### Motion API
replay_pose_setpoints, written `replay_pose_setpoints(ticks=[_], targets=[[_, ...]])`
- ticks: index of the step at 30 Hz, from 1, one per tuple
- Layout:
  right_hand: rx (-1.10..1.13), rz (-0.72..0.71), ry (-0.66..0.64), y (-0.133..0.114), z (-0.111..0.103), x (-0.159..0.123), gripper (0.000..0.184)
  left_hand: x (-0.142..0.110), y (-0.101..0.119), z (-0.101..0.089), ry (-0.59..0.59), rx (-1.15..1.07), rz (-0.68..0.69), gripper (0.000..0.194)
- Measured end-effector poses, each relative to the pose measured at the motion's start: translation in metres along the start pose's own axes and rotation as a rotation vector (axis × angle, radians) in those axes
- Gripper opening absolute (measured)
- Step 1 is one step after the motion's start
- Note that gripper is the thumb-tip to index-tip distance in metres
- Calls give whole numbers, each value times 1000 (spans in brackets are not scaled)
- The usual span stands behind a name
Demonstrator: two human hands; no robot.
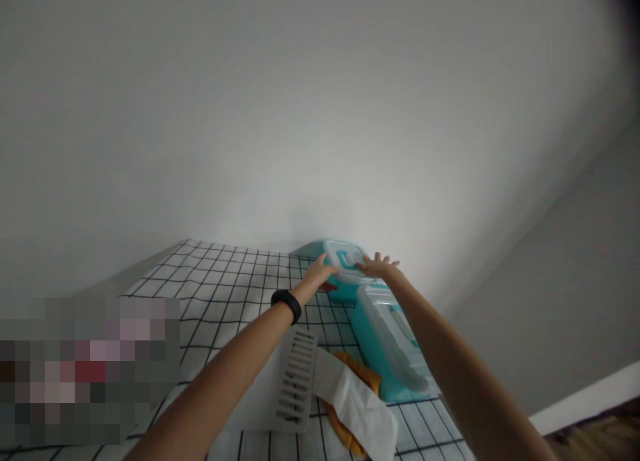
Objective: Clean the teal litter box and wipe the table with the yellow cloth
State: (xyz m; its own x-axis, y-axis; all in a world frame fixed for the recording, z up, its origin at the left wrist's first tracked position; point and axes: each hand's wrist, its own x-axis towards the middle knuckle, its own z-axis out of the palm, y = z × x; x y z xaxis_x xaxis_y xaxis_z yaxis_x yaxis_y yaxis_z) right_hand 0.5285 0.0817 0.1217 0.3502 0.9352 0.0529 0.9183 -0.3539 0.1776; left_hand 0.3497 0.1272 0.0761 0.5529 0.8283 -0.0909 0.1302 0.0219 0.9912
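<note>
Far turquoise box (347, 274), one, clear-lidded, set at the back of the checked cover (240, 274) near the wall (320, 114). Position: ahead of me, slightly right of centre, between my two hands. Long axis: too foreshortened to settle. Nearer hand: neither plainly; they flank it, left against right.

Left hand (320, 272), one: at the lid's near-left corner, thumb and fingers parted, nothing seen gripped. Contact with the lid probable, not certain. Black wristband (286, 306) on that wrist.

Right hand (379, 266), one: over the lid's right end, fingers spread wide, thumb toward the lid handle (349, 260). No hold visible; whether the palm bears on the lid I cannot tell.

Near turquoise box (380, 354), one, clear lid, just in front of the far one and to the right; long axis slanting away from me; right side partly behind my right forearm.

Pale slatted piece (297, 381), one, beside my left forearm, which covers part of it. White crumpled sheet (357, 408), one, lying over orange cloth (343, 434).

Unclear: a dark reddish patch under my left hand; the far box's back and right end; the lower-left area, blanked into blocks.
</note>
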Motion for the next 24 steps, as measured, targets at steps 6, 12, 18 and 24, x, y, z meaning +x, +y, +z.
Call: replay_pose_setpoints(ticks=[6,12,18,24], targets=[[114,-198,290,-44,-30,-77,33,-67,-18,-74,-25,437,166,50],[182,-403,-8,-87,41,-203,14,-108,-48,-120,-217,696,164,56],[70,-169,124,-85,60,-217,29,-115,-43,-138,-252,589,80,45],[85,-75,186,-84,39,-209,22,-161,-12,-186,-22,331,122,49]])
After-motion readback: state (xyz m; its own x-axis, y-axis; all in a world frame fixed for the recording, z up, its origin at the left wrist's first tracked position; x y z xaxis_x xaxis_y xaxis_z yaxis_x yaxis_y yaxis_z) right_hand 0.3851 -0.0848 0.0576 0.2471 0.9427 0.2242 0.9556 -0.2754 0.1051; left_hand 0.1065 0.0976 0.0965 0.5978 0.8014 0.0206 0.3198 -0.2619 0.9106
